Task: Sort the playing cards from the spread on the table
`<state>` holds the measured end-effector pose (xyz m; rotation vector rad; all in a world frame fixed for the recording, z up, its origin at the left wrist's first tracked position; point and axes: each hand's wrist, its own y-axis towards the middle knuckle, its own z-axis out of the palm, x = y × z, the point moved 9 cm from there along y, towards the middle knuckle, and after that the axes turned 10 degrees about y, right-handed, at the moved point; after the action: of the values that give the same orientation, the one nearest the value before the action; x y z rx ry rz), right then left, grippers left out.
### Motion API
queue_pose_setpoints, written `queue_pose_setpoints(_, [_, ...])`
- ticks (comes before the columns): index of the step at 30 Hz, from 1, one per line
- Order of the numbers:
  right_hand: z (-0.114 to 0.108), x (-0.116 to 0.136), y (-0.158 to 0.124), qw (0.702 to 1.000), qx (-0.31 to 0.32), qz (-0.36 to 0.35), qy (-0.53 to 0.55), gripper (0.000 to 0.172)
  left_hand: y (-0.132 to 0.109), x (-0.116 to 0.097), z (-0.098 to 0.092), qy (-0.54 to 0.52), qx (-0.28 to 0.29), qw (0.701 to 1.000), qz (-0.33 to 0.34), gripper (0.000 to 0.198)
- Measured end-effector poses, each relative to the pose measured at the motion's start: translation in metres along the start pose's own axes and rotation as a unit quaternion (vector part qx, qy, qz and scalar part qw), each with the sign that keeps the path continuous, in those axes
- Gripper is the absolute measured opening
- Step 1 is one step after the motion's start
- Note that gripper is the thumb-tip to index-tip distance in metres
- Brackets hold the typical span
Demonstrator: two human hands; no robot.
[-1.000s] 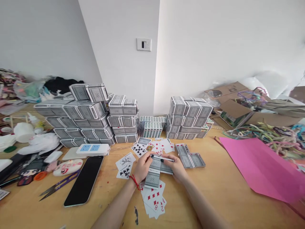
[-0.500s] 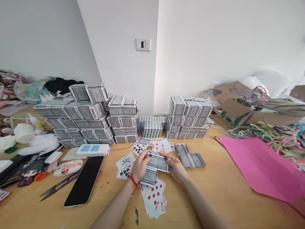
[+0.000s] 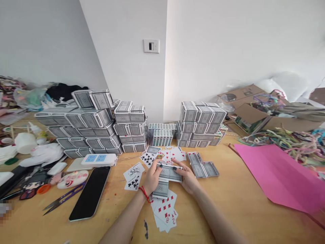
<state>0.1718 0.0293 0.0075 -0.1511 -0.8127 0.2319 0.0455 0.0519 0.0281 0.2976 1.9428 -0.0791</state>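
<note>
Both my hands hold a grey patterned card box (image 3: 169, 173) with its flap hanging open toward me, just above the wooden table (image 3: 228, 200). My left hand (image 3: 151, 177), with a red string on the wrist, grips the box's left end. My right hand (image 3: 187, 177) grips the right end, fingers curled over the top edge. Face-up playing cards (image 3: 165, 211) lie under and in front of the box, and more cards (image 3: 170, 156) are spread beyond it. A flattened grey card box (image 3: 201, 167) lies just right of my right hand.
Stacks of grey card boxes (image 3: 93, 127) and another stack of card boxes (image 3: 200, 123) stand along the wall. A black phone (image 3: 90, 193), purple scissors (image 3: 63, 198) and a white power strip (image 3: 99, 159) lie at left. Pink paper (image 3: 276, 178) and cardboard boxes (image 3: 266, 115) with coloured cords fill the right.
My hands have shifted their grip on the card box, lifting and tilting it slightly away from me. The view has moved a little.
</note>
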Motion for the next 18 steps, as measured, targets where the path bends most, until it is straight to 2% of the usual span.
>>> queue_pose_setpoints(4, [0.003,0.004,-0.003,0.999,0.017,0.025,0.012,0.042,-0.001,-0.006,0.005,-0.030,0.045,0.999,0.002,0.025])
queue_pose_setpoints(9, [-0.002,0.000,0.001,0.998,-0.010,-0.009,-0.057,0.026,-0.004,-0.014,0.005,0.021,0.028,0.999,0.042,0.016])
queue_pose_setpoints(14, [-0.006,0.002,0.003,0.992,-0.050,-0.070,-0.094,0.019,-0.005,-0.012,0.004,0.046,0.018,0.998,0.033,0.017])
queue_pose_setpoints(18, [-0.006,0.003,0.002,0.989,-0.064,-0.086,-0.098,0.012,-0.004,-0.010,0.003,0.026,0.014,0.999,0.034,0.017])
